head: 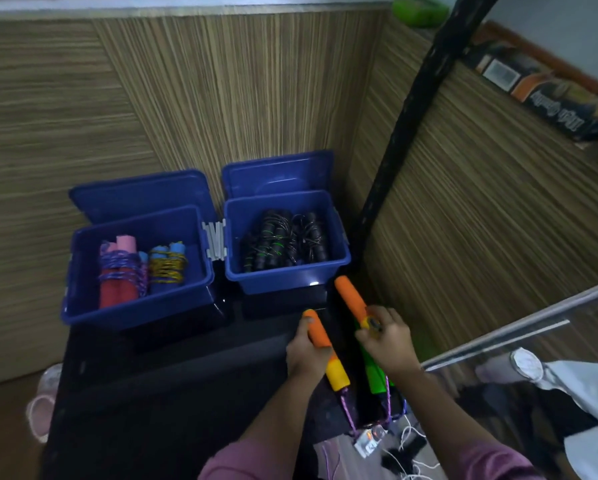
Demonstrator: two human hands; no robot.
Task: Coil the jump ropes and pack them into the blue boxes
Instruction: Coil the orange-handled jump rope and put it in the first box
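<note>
Two open blue boxes stand on a black table [172, 375]. The left blue box [82, 306] holds coiled ropes with red, pink and blue foam handles [131, 271]. The right blue box [290, 280] holds coiled black ropes [283, 242]. My left hand [306, 351] grips an orange and yellow handle [325, 355]. My right hand [387, 337] grips a second handle [351, 299], orange at the top and green below. A purple rope [347, 410] hangs from both handles past the table's near edge.
Both box lids [141, 195] stand up behind the boxes against a wood-grain wall. A black pole [405, 133] slants up on the right. A printed carton [550, 95] lies on the right ledge. A glass edge [519, 327], cables and a small device [370, 441] sit low right.
</note>
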